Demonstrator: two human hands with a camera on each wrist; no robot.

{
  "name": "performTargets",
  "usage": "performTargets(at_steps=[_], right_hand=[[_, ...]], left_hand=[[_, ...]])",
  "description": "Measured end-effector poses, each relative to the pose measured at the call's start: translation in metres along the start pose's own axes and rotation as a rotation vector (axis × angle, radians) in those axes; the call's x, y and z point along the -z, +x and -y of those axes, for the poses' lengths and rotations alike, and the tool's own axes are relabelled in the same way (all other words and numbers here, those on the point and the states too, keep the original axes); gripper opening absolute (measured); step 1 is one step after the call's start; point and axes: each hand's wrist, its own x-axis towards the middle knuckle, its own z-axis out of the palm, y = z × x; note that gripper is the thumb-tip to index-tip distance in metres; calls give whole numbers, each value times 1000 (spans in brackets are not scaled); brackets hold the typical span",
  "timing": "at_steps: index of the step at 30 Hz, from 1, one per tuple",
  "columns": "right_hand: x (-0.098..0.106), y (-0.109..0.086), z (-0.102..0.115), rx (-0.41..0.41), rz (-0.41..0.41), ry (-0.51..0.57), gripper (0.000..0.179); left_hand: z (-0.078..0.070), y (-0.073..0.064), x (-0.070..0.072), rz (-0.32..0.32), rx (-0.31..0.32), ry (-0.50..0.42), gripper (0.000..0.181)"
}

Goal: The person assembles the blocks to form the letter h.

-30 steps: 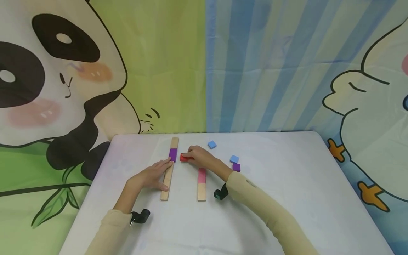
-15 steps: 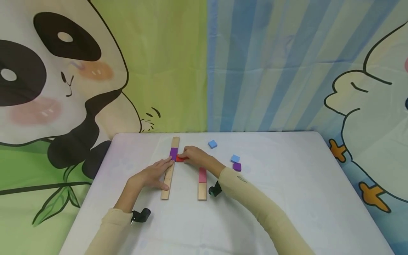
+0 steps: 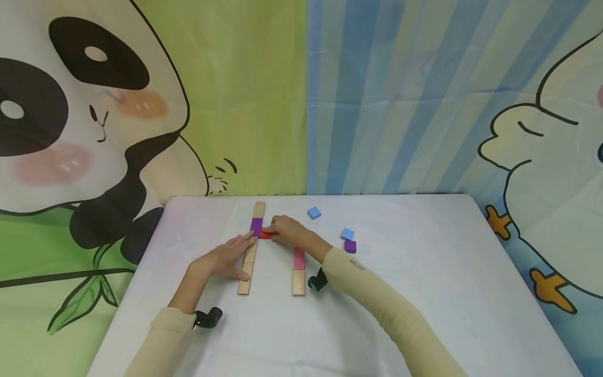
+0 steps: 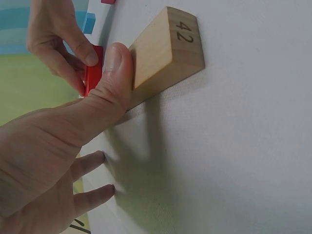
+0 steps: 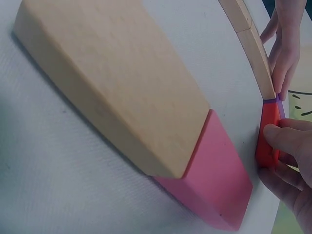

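Note:
My right hand pinches a red block between thumb and fingers. The block's end is right against a purple block, part of a straight row of plain wooden blocks. Along that row rests my left hand, fingers extended, fingertips by the purple block and thumb on the near wooden blocks. The left wrist view shows that thumb beside a wooden block marked 42. Under the right forearm, a pink block lies end to end with a plain wooden block.
Two light blue blocks, one far back and one nearer, lie right of the right hand. A loose purple block is close to the nearer one. The white table ends at a cartoon-printed curtain.
My right hand has moved left with the red block, bringing it from a small gap up to the purple block. The left hand stays in place on the row.

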Motion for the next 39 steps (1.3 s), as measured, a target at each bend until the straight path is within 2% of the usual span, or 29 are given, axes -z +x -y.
performTargets(at_steps=[9,15,19,24,28,32,35,39], right_hand=[[6,-5,4,-14,0,-10,36],[25,-27,-11,-49,-24,17,40],[40,-58,-35,-62,-56,27,41],[47,-117,-71,-132,-84,37,41],[38,-168,-94,-242,-113,122,43],[17,-212,-108,-307,-198,224,44],[5,-232,-111,-309,-262,273,44],[0,-238,-107,-313,-291,287,46]], left_hand=[[-2,0,2,-1,6,9,105],[-3,2,-1,6,22,4,106],[-5,1,-2,-1,23,0,106],[-5,1,-2,-7,16,-8,106],[-5,0,-2,-6,20,-4,106],[-5,-1,-2,-7,14,14,106],[-5,-2,-1,-14,18,8,106],[-5,-2,-1,-22,19,-13,106]])
